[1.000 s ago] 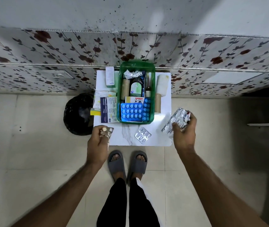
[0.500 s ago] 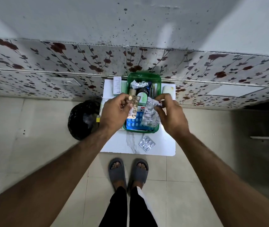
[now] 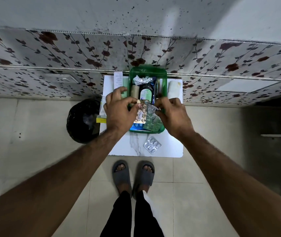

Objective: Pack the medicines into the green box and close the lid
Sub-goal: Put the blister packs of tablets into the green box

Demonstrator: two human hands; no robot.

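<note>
Both hands over green box [image 3: 164, 72], centre frame on white tabletop [image 3: 136, 147], lid not on. My left hand [image 3: 119, 112] pinches 1 gold tablet strip [image 3: 141, 113]; right hand [image 3: 174, 115] fingers closed on 1 silver foil strip [image 3: 151, 109]. Box holds 1 dark bottle [image 3: 145, 93], 1 blue blister pack [image 3: 137, 125], 1 crumpled foil. 1 silver blister [image 3: 152, 145] loose on tabletop, below box. 1 black bag [image 3: 83, 120] left on floor.

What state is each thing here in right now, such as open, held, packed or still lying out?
Green box: open, partly filled, no lid on.
Left hand: holding a tablet strip over the box.
Right hand: holding a foil strip over the box.
Dark bottle: lying inside the box.
Silver blister pack: loose on the white table, unpacked.
White roll: outside, beside the box.
</note>
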